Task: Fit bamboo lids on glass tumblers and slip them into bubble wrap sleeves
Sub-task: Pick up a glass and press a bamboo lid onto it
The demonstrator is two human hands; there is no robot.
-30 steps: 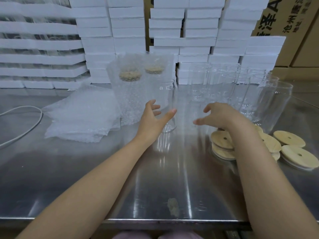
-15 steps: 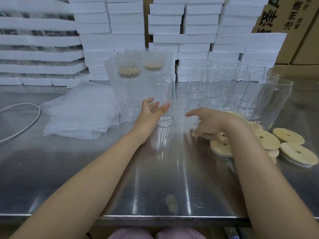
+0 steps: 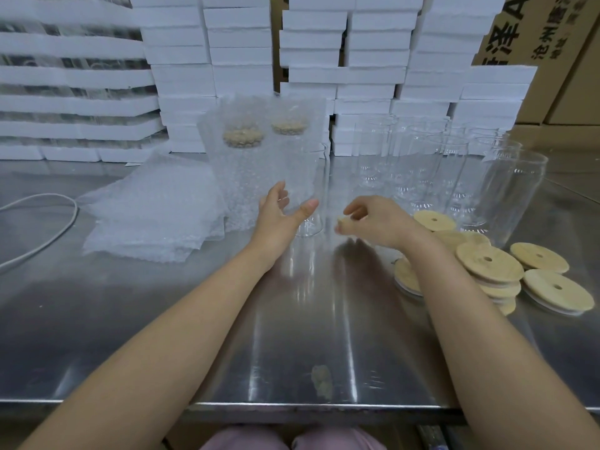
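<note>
A clear glass tumbler [image 3: 310,177] stands upright on the steel table [image 3: 162,319], a little past the middle. My left hand [image 3: 281,214] wraps its lower part, thumb in front and fingers behind. My right hand [image 3: 376,222] hovers just right of it, fingers curled on a bamboo lid [image 3: 340,223] of which only the pale edge shows at the fingertips. A heap of round bamboo lids [image 3: 488,264] with centre holes lies at the right. Flat bubble wrap sleeves [image 3: 152,219] are piled at the left.
Two lidded tumblers in bubble wrap [image 3: 246,164] stand behind my left hand. Several empty tumblers [image 3: 422,164] crowd the back right. White foam boxes [image 3: 357,60] are stacked along the back, cardboard cartons [image 3: 552,43] at the far right. A white cable [image 3: 48,228] curls at the left.
My left hand has reached forward and closed around the tumbler. My right hand dipped to the lid heap and has come up toward the tumbler with a lid in its fingers.
</note>
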